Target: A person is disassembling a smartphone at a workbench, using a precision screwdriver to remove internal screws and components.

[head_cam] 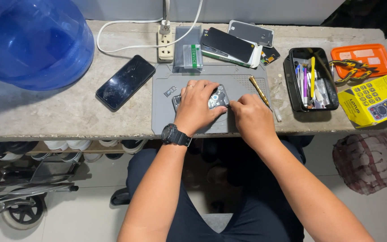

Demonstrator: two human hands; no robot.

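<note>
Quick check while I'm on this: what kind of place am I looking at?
Probably a small phone-repair bench: an opened phone under both hands on a grey work mat, a black tray of hand tools, and spare phones on the concrete counter.

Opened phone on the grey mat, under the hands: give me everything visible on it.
The opened phone lies flat near the middle of the grey work mat, back side up, with shiny metallic inner parts and a round ring showing. Most of it is hidden. The left hand covers and presses its left part; the right hand touches its right edge with pinched fingertips. Whether they hold a tool cannot be told. A small grey part lies apart to its left.
</note>
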